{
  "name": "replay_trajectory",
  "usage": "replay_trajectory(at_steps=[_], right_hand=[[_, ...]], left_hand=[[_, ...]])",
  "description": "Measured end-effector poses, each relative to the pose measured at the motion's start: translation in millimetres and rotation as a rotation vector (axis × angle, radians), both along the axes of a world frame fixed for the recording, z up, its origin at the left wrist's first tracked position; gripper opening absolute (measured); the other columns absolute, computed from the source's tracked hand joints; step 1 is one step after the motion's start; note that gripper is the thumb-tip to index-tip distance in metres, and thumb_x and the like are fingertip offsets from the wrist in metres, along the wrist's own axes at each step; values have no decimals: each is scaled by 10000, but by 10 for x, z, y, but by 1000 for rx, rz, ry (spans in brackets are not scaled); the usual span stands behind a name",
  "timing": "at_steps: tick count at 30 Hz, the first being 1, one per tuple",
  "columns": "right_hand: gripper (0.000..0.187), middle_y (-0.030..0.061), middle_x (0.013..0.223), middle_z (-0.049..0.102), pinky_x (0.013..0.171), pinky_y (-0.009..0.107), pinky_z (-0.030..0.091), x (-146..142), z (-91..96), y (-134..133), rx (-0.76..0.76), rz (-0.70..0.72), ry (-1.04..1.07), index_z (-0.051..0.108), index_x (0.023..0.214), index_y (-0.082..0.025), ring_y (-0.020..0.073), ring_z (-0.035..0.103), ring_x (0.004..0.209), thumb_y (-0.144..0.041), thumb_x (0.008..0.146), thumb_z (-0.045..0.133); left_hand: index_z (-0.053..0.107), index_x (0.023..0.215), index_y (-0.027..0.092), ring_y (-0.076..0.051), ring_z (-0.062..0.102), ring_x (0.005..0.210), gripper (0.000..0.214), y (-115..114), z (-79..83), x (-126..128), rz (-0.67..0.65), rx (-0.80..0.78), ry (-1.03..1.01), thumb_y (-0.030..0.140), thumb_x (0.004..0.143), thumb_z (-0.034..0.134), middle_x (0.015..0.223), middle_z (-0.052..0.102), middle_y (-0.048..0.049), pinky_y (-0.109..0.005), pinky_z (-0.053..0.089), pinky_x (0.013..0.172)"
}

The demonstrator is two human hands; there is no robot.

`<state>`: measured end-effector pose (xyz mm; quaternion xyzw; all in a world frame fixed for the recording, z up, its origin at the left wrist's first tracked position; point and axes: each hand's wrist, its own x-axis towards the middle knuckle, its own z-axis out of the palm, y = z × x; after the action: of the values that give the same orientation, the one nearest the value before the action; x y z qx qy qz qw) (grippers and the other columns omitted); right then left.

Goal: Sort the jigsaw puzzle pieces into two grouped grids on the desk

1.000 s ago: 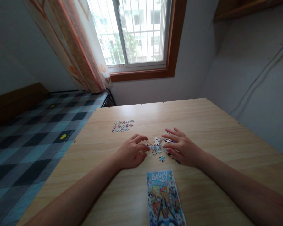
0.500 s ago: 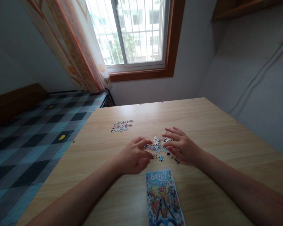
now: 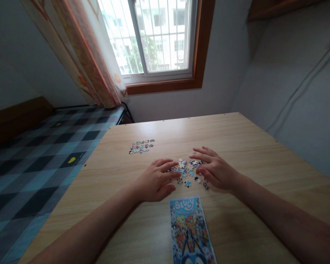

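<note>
Loose jigsaw puzzle pieces (image 3: pixel 183 171) lie in a small heap in the middle of the table, some showing coloured faces and some pale backs. My left hand (image 3: pixel 158 179) rests at the heap's left side, fingers apart, its fingertips over the nearest pieces. From the right, my right hand (image 3: pixel 213 169) reaches over the heap with spread fingers and hides part of it. Neither hand shows a piece in its grasp. Close to me lies a colourful Bluey picture sheet or box (image 3: pixel 191 231), face up.
Several puzzle pieces (image 3: pixel 141 146) are laid out in rows farther back on the left of the wooden table (image 3: pixel 214 128). A bed with a checked cover (image 3: pixel 68 146) stands along the left side. A window (image 3: pixel 165 36) is beyond the table.
My left fingers have stretched out a little more over the pieces. My right thumb and index finger have drawn slightly right, uncovering more of the heap.
</note>
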<state>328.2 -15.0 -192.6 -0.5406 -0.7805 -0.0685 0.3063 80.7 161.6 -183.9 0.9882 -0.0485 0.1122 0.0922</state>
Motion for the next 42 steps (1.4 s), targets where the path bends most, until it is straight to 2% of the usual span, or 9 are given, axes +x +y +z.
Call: replay_trajectory(at_steps=[3,6,9,15,22,27,32,38,42], right_hand=[[339,87,1000,712,957,424,450,96,131,-50,13,-29,13,705,798,-179,220,607,1017,-244,1005,444],[310,65,826,679,807,349,444,144,292,-121,-77,-37,-37,700,752,-175,177,566,816,-263,987,517],[223,49,836,689,802,323,438,148,382,-172,-188,-30,-77,737,828,-194,167,579,830,-240,965,567],[138,14,831,709,753,295,453,92,373,-205,-357,-23,-116,750,816,-232,159,624,809,-181,888,644],[130,5,788,714,769,292,482,-54,363,-232,-417,-9,-66,694,668,-228,168,657,817,-157,771,729],[95,29,798,719,808,326,494,-100,359,-219,-497,-46,-133,700,677,-217,197,661,841,-177,759,727],[116,29,785,703,759,299,481,-135,356,-207,-524,-49,-126,679,661,-206,183,645,815,-125,742,690],[124,13,780,670,642,252,411,-111,316,-236,-576,-70,-19,674,740,-203,155,601,756,-91,697,704],[100,-15,750,640,594,210,378,-69,342,-248,-682,63,147,643,731,-186,108,559,693,-143,760,729]], left_hand=[[670,1299,296,-322,487,1355,389,-7,22,8,-32,5,24,414,944,564,1495,552,-78,-545,384,1129],[664,1309,304,-327,487,1358,397,0,19,10,-33,11,39,431,949,557,1478,570,-74,-562,357,1148],[661,1316,310,-321,495,1353,402,15,7,7,-30,2,36,439,951,553,1458,588,-70,-564,342,1163],[641,1329,285,-305,514,1333,406,25,5,20,-55,-11,39,394,946,563,1421,619,-63,-554,366,1156],[654,1300,273,-294,549,1290,388,23,21,29,-68,-54,-1,386,934,591,1368,644,-91,-529,414,1127],[633,1318,242,-280,559,1283,389,48,22,18,-31,-104,-23,361,952,575,1364,635,-123,-493,476,1079],[647,1258,202,-239,629,1146,324,114,-6,15,99,-125,-112,318,981,527,1257,684,-125,-439,532,981],[644,796,195,-190,629,739,235,211,-74,6,434,-37,-121,263,953,483,779,688,-57,-329,513,702],[652,856,217,-169,628,656,177,229,-122,0,523,-6,-67,270,937,504,759,704,-29,-277,464,619]])
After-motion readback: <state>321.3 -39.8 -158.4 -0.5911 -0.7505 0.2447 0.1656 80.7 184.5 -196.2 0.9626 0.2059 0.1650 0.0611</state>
